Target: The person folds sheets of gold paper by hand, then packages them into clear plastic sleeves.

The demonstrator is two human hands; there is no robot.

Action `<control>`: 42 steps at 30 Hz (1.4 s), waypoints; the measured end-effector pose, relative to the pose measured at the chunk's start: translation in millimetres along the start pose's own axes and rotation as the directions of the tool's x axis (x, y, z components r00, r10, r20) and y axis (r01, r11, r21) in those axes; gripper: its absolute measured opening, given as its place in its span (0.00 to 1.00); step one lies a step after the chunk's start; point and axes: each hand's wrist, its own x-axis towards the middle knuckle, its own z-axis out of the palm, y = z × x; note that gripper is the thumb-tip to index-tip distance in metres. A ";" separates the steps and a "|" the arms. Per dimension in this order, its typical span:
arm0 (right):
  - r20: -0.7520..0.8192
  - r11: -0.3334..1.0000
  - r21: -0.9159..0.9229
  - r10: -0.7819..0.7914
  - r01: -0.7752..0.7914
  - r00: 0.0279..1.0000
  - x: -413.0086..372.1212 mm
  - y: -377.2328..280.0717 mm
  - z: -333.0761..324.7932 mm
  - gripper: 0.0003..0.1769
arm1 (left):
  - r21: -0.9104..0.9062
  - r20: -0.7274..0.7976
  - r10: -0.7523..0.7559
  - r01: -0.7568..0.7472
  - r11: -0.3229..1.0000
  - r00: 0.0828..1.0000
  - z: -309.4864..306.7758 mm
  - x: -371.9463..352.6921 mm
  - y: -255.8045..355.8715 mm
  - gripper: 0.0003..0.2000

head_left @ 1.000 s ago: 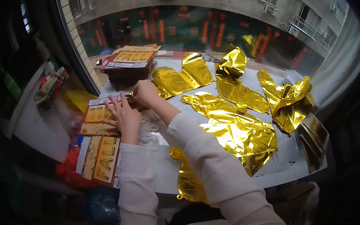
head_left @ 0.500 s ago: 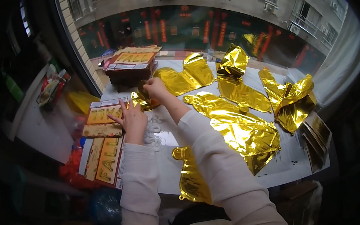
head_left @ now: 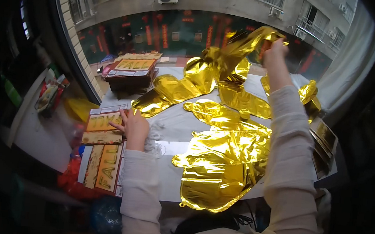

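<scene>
Because motion blurs the lifted, shiny gold foil piece, its folds and full outline are hard to make out. The right hand, also blurred, pinches its upper end above the far side of the white table. By the brown-and-orange printed FALL card, the left hand has its fingers parted over the card's right edge; whether they also pinch foil, I cannot tell. The right sleeve hides part of the flat gold foil sheets. Tangled white cords lie beside the left hand, partly covered.
</scene>
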 end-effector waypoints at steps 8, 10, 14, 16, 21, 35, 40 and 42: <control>0.527 0.977 0.212 -0.131 0.019 0.839 32.3 -174.0 -2.1 0.15 | -0.017 0.043 -0.027 0.028 0.999 0.999 1.8 6.3 -1.9 0.21; 0.716 0.999 0.041 -0.045 0.023 0.696 21.4 -188.3 2.4 0.16 | -0.036 0.006 -0.013 0.014 0.999 1.000 12.7 13.5 -9.0 0.22; 0.945 0.949 -0.301 0.282 0.099 0.167 -85.1 -231.2 -14.6 0.19 | -0.107 -0.239 0.126 -0.155 0.982 0.963 18.6 19.6 -15.0 0.26; 0.961 0.954 -0.275 0.269 0.121 0.064 -158.1 -249.7 -35.6 0.22 | -0.211 -0.392 0.259 -0.360 0.909 0.883 6.1 13.0 -3.9 0.36; 0.967 0.958 -0.253 0.251 0.134 0.033 -253.6 -315.1 -64.8 0.22 | -0.896 -0.178 0.632 -0.390 0.214 0.755 -62.5 -52.1 52.4 0.47; 0.884 0.934 -0.357 0.329 -0.027 -0.331 -136.0 -343.3 -97.4 0.21 | -0.390 0.122 0.809 0.777 -0.493 0.575 -53.8 -107.3 75.7 0.25; 0.964 0.961 -0.249 0.258 0.118 -0.071 -116.4 -334.0 -130.1 0.20 | -0.308 0.207 0.844 0.851 -0.425 0.495 -70.7 -99.3 68.1 0.16; 0.964 0.944 -0.250 0.263 0.214 -0.036 -105.5 -337.0 -146.4 0.19 | -0.512 0.218 0.746 0.725 -0.461 0.629 -91.0 -97.7 59.5 0.16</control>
